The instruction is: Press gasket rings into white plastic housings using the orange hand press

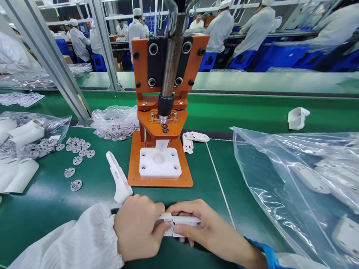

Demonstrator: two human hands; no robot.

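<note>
My left hand (pixel 138 229) and my right hand (pixel 207 228) meet at the near edge of the green table, both closed on a small white plastic part (pixel 178 223) held between them. A second white plastic part (pixel 119 178) sticks up past my left hand, leaning on the mat; I cannot tell whether that hand grips it. Just beyond my hands stands an orange hand press (pixel 163 111) with a white block fixture (pixel 159 163) on its base and a dark lever rising upward.
Small round metal discs (pixel 77 151) lie scattered at left beside plastic bags of discs and white parts (pixel 23 136). A large clear bag of white parts (pixel 314 183) fills the right. Loose white parts (pixel 193 139) sit behind the press. Other workers in white sit across the conveyor.
</note>
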